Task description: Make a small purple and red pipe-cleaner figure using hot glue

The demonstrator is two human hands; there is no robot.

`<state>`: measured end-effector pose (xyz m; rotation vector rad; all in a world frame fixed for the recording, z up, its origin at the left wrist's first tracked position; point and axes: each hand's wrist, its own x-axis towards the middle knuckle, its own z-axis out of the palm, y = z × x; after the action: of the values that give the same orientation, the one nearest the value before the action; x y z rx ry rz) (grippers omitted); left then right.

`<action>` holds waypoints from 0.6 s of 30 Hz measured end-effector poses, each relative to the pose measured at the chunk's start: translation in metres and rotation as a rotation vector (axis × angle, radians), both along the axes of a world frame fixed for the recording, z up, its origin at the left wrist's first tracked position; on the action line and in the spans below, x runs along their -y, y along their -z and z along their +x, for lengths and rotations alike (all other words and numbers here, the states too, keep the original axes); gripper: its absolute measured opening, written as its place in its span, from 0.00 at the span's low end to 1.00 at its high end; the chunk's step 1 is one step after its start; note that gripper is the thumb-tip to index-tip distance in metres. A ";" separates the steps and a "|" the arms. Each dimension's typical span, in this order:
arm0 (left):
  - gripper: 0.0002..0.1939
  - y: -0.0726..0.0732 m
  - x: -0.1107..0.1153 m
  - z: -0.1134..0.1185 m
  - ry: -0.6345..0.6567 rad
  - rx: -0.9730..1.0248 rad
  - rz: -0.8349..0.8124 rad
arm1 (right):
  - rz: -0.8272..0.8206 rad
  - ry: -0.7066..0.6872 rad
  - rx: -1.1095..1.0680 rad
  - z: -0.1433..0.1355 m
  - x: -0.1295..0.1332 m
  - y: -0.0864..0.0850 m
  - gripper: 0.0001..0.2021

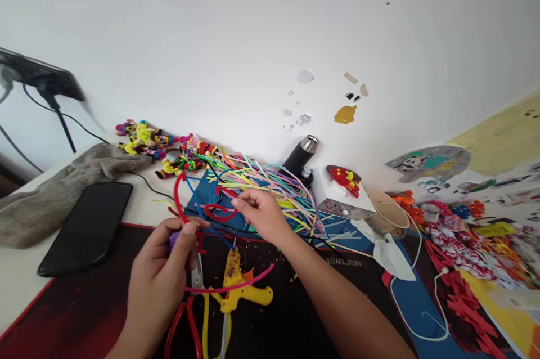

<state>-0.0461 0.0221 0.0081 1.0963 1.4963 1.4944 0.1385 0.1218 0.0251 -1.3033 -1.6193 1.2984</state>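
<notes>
Between the finger and thumb of my left hand (162, 260) is a red pipe cleaner (180, 201), bent and standing up from the grip. A bit of purple shows beneath those fingers. My right hand (264, 214) pinches a red curled pipe cleaner (221, 212) that loops to its left; whether both red parts are one piece I cannot tell. Below the hands lie a yellow glue gun (238, 286), red-handled pliers (194, 325) and a tool with yellow handles (206, 319). A pink pipe cleaner (253, 279) crosses over the glue gun.
Behind my hands lies a heap of coloured pipe cleaners (270, 184). A black thermos (300, 155) leans at the wall beside a white box (335, 196). On the left are a phone (86, 229), a grey cloth (80, 184) and small figures (145, 137). A white cable (422, 338) loops at right.
</notes>
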 end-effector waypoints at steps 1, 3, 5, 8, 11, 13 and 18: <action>0.15 -0.001 0.001 0.001 0.045 -0.022 0.001 | -0.032 -0.006 -0.034 0.002 0.005 0.001 0.18; 0.14 0.001 0.002 0.004 0.160 -0.067 -0.001 | -0.091 0.000 -0.122 0.004 0.014 0.003 0.20; 0.14 0.006 0.003 0.006 0.246 -0.170 0.037 | -0.138 0.015 -0.219 0.004 0.021 0.004 0.21; 0.14 0.015 0.002 0.007 0.303 -0.345 0.136 | -0.180 0.022 -0.331 0.002 0.028 0.001 0.22; 0.12 0.022 -0.001 0.007 0.293 -0.456 0.212 | -0.172 0.036 -0.412 0.001 0.031 -0.010 0.23; 0.11 0.025 -0.004 0.006 0.262 -0.490 0.232 | -0.141 0.087 -0.470 0.002 0.030 -0.019 0.23; 0.13 0.022 -0.005 0.005 0.222 -0.450 0.172 | -0.110 0.285 -0.612 0.012 0.029 -0.025 0.23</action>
<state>-0.0407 0.0276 -0.0139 1.7310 1.4907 1.2926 0.1504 0.0923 0.0496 -1.0120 -0.9175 1.4357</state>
